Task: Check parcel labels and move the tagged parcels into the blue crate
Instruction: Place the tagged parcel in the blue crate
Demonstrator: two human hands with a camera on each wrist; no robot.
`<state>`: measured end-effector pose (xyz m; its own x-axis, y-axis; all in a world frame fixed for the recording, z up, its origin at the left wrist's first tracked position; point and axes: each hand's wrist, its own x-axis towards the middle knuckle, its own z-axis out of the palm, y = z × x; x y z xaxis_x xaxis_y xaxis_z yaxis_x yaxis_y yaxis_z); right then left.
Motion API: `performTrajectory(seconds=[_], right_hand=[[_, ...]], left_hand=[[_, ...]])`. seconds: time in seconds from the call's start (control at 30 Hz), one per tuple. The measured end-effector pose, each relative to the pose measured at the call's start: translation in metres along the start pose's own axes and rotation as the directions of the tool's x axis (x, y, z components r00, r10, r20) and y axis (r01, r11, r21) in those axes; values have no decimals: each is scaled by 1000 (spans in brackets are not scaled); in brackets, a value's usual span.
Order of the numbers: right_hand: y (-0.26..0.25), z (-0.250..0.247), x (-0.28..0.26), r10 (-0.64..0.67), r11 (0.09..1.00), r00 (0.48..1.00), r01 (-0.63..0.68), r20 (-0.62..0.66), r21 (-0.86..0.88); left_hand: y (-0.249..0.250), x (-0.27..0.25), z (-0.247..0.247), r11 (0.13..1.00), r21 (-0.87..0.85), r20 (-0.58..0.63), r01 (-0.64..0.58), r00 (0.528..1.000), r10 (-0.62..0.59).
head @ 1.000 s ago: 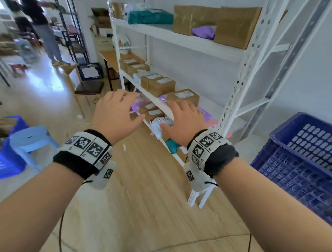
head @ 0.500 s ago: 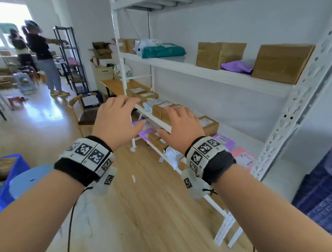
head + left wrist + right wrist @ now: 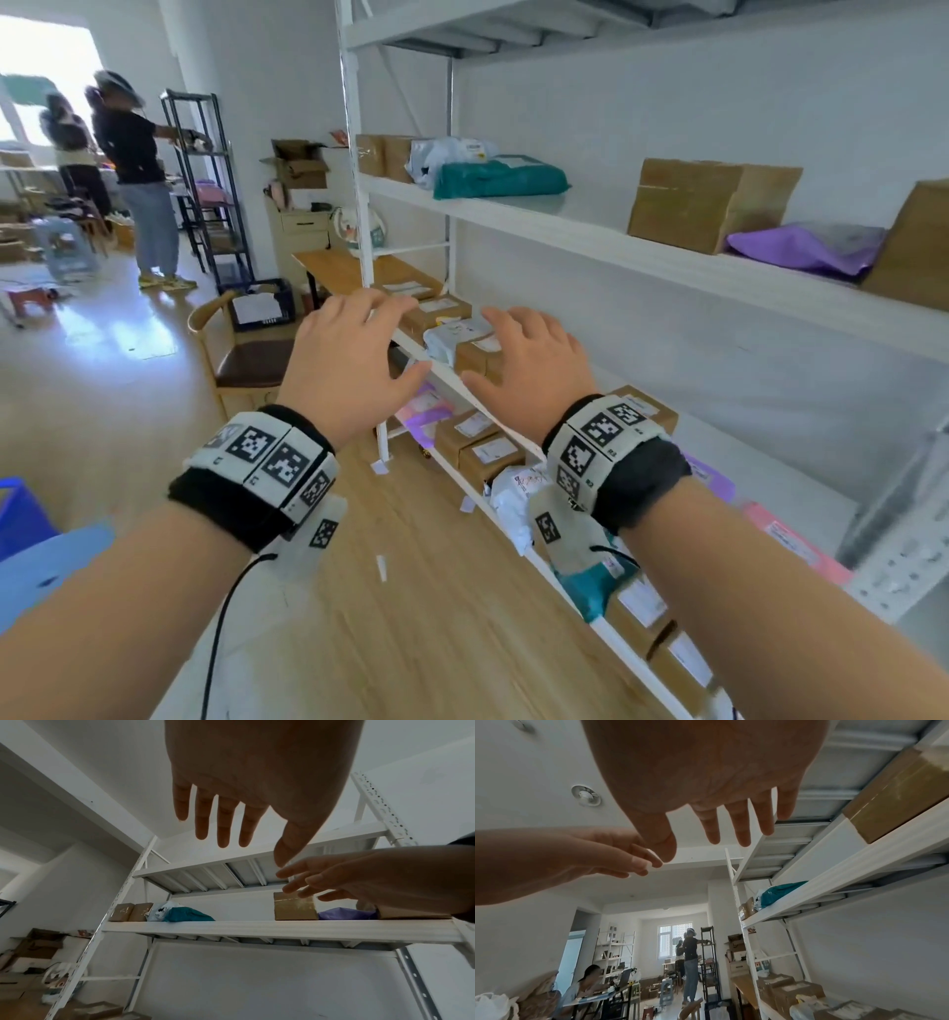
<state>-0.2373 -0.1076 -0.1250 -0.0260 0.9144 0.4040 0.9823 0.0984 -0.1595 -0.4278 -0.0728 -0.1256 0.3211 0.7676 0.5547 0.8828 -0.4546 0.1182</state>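
Observation:
Both my hands are raised in front of a white shelf rack [image 3: 565, 231], and neither holds anything. My left hand [image 3: 354, 360] hovers with spread fingers near the rack's front post. My right hand [image 3: 529, 370] is just above a labelled cardboard box [image 3: 475, 354] on the middle shelf, not touching it. A grey poly bag [image 3: 452, 334] and more labelled boxes [image 3: 436, 308] lie behind it. The shelf below carries labelled boxes [image 3: 482, 447], a white bag [image 3: 513, 493] and a teal bag [image 3: 590, 586]. From the wrist views the left fingers [image 3: 218, 821] and right fingers [image 3: 731, 821] show straight. The blue crate is out of view.
The upper shelf holds a cardboard box [image 3: 703, 200], a purple bag [image 3: 801, 246] and a teal bag [image 3: 498, 177]. A wooden chair [image 3: 241, 354] stands left of the rack. A blue bin [image 3: 18, 514] and a pale stool [image 3: 51, 565] sit at far left. Two people [image 3: 133, 169] stand far back.
My view has tilted up and left, so the blue crate at the right has gone out of sight. Both hands have risen from the lower shelf to the middle shelf, still empty.

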Motion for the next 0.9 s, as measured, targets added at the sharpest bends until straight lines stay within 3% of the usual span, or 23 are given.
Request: performTrajectory(seconds=[0.27, 0.5, 0.9], right_hand=[[4, 34, 124, 6, 999, 1000, -5, -28, 34], [-5, 59, 186, -1, 999, 1000, 1, 2, 37], [-34, 100, 276, 192, 980, 978, -195, -81, -32]], left_hand=[[-59, 94, 32, 999, 30, -19, 13, 1000, -12], [-109, 144, 60, 999, 27, -8, 32, 999, -32], [-188, 247, 101, 984, -62, -18, -165, 986, 165]])
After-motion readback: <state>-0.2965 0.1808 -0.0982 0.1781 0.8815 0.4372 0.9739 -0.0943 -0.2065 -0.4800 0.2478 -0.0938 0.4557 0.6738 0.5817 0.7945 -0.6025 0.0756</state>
